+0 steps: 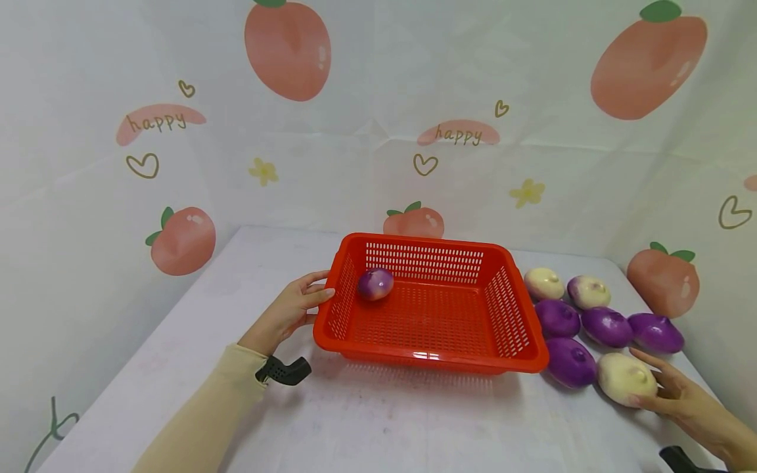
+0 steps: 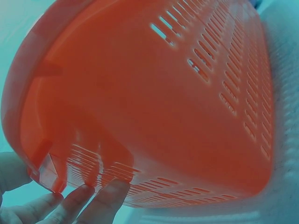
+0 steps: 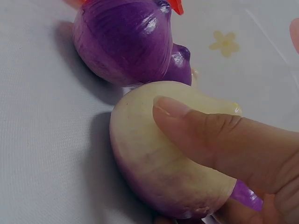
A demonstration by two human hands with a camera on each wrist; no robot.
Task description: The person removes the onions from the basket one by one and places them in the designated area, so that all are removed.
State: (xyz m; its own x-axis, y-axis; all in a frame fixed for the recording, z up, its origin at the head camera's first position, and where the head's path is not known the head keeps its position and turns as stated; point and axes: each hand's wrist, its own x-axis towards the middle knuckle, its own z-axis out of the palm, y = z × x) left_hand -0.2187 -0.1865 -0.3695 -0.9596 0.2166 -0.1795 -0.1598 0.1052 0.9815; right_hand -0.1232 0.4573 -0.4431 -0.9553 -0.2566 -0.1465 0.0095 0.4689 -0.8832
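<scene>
Your right hand (image 1: 680, 394) curls its grip around the pale onion (image 1: 627, 379) at the surface's right edge, thumb (image 3: 205, 135) pressed on top, beside a purple onion (image 1: 570, 361). Your left hand (image 1: 292, 309) rests straight, spread fingers (image 2: 105, 198) against the red basket's (image 1: 414, 358) left wall. One purple-white onion (image 1: 375, 284) lies in the basket's far left corner.
</scene>
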